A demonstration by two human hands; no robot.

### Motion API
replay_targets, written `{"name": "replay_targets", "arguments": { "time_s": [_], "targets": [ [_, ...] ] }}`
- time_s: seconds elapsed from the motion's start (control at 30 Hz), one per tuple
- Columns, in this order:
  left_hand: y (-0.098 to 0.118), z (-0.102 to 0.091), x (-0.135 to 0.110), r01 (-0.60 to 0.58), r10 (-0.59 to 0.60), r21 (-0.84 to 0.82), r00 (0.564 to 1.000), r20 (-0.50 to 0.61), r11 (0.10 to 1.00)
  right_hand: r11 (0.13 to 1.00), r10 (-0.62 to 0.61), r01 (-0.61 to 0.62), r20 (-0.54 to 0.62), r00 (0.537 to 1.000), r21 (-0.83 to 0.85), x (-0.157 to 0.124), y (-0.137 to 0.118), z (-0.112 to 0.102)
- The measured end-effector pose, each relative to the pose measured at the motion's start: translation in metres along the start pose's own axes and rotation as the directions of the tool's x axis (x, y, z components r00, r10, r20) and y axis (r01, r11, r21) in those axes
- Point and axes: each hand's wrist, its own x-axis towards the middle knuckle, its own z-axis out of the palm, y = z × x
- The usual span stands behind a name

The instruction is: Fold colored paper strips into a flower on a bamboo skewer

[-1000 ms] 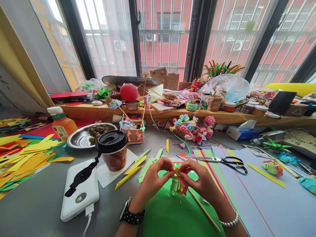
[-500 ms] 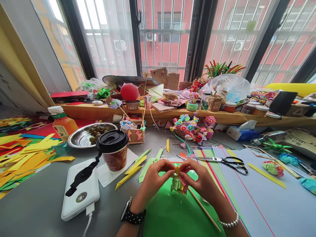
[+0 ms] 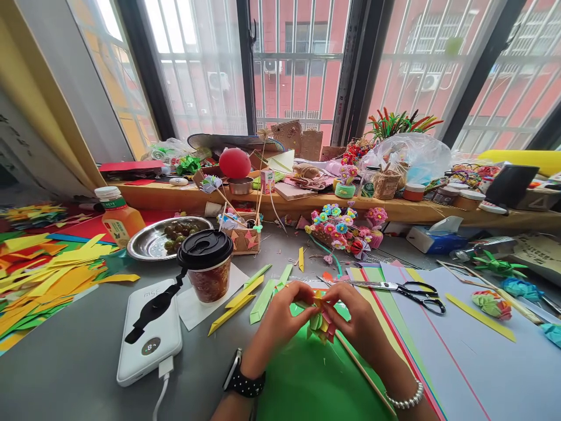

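Observation:
My left hand [image 3: 280, 318] and my right hand [image 3: 357, 318] meet over a green paper sheet [image 3: 307, 380] at the table's near edge. Both pinch a small folded paper flower [image 3: 321, 321] with green, pink and yellow petals. A thin wooden stick [image 3: 363, 374] runs from the flower down to the right under my right wrist. The left wrist carries a black watch, the right a bead bracelet.
Scissors [image 3: 407, 289] lie on coloured sheets [image 3: 460, 351] to the right. A lidded cup [image 3: 205, 272], a white power bank [image 3: 151, 333], a metal dish [image 3: 153, 242] and a juice bottle [image 3: 118, 216] stand left. Paper strips [image 3: 44, 275] pile at far left. Paper flower bouquet [image 3: 342, 228] behind.
My hands stay pinched on the paper flower with only slight finger movement. The camera has shifted a little, so everything sits slightly further right in the picture.

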Motion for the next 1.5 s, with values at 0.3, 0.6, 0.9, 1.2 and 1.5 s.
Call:
{"name": "replay_targets", "arguments": {
  "time_s": [0.3,0.6,0.9,1.2,1.5],
  "targets": [
    [0.0011,-0.0006,0.0019,0.052,-0.051,-0.022,0.997,0.055,0.998,0.998,0.049,-0.052,0.078,0.996,0.047,0.0007,-0.0013,-0.0074],
    [0.0029,-0.0009,0.0008,0.071,-0.07,-0.028,0.996,0.058,0.997,0.998,0.056,-0.059,0.076,0.995,0.031,0.0008,-0.0016,-0.0061],
    [0.0003,0.0014,0.0009,0.01,-0.011,0.063,1.0,0.025,0.998,0.992,-0.091,0.091,0.004,0.996,-0.084,-0.0009,0.0074,0.0009],
    [0.002,0.0025,0.0005,0.015,-0.021,0.104,0.998,0.061,0.994,0.992,-0.073,0.081,0.074,0.995,-0.101,0.0002,0.0011,-0.0046],
    [0.005,0.0021,-0.0009,0.01,-0.018,0.099,0.997,0.076,0.995,0.986,-0.074,0.09,0.114,0.991,-0.14,-0.0016,0.0029,-0.005]
  ]
}}
